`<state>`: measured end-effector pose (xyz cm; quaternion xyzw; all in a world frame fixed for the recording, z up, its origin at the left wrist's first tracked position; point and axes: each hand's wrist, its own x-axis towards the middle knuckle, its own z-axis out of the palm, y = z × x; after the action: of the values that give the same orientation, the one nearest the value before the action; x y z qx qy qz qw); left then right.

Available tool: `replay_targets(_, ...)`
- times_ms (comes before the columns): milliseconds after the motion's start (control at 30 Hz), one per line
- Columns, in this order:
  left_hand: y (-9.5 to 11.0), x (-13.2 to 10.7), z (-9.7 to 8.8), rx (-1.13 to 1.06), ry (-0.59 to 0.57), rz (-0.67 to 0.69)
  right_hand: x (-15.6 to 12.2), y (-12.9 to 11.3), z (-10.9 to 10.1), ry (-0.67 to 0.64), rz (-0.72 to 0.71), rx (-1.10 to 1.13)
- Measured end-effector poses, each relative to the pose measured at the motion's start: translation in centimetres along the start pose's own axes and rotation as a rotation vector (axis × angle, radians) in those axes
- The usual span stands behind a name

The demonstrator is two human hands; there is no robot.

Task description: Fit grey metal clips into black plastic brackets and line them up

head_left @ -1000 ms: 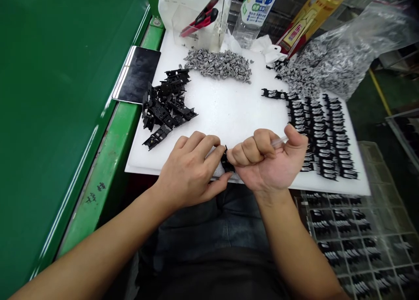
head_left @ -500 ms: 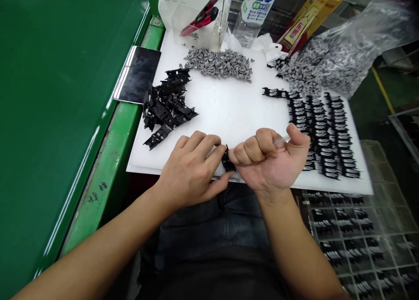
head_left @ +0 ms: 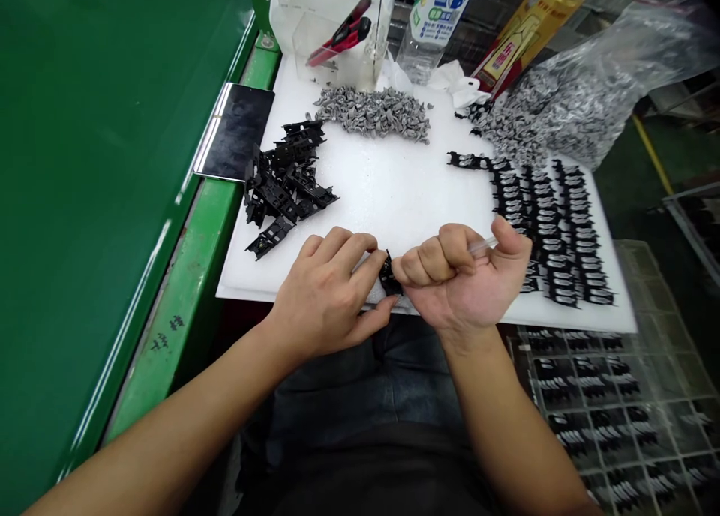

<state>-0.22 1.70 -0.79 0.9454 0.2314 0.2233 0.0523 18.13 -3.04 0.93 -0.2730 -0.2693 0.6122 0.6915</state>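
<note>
The left hand (head_left: 323, 298) and the right hand (head_left: 458, 276) are close together over the front edge of a white foam board (head_left: 394, 201). Between them is a small black plastic part (head_left: 389, 274). It is held up off the board, right by the left fingertips and the right knuckles. The left fingers and thumb come together on it from both sides, in a pinch. The right hand is curled shut in a fist around a thin clear stick (head_left: 482, 246), and its tip is hidden in the fist. The thumb sits on top, and the stick pokes out past it.

On the board, to the left, is a heap of black plastic frames (head_left: 286, 186). Behind the hands is a long pile of small grey clips (head_left: 371, 115). To the right, neat rows of black parts with silver bits (head_left: 545, 231) fill the board. A clear bag of grey clips (head_left: 585, 88) lies at the far right corner.

Past the board stand a clear box with a red cutter (head_left: 337, 32), a water bottle (head_left: 433, 21) and a yellow bottle (head_left: 529, 28). A black tablet (head_left: 233, 131) lies on the green bench (head_left: 191, 276). Down on the right, a clear tray with little squares (head_left: 579, 396) holds more black parts.
</note>
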Motion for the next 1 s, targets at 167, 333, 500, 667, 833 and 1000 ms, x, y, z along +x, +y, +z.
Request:
replay_targets(167, 0.03, 0.04, 0.00, 0.002, -0.002, 0.001, 0.05, -0.07, 0.14, 0.003, -0.004, -0.038)
replay_targets(333, -0.02, 0.03, 0.02, 0.000, -0.003, 0.002, -0.05, -0.08, 0.04, 0.017, -0.004, -0.053)
replay_targets(500, -0.03, 0.02, 0.00, 0.000, -0.002, 0.002, -0.11, -0.09, -0.12, 0.002, -0.006, -0.013)
replay_targets(667, 0.09, 0.06, -0.12, 0.005, 0.005, 0.000, -0.10, 0.19, 0.58, 0.024, -0.025, -0.097)
replay_targets(833, 0.14, 0.10, -0.10, -0.005, 0.009, -0.014, -0.20, 0.27, 0.61, 0.022, -0.071, -0.083)
replay_targets(1000, 0.21, 0.16, 0.05, -0.010, 0.028, -0.013, -0.28, 0.29, 0.23, 0.019, -0.117, -0.043)
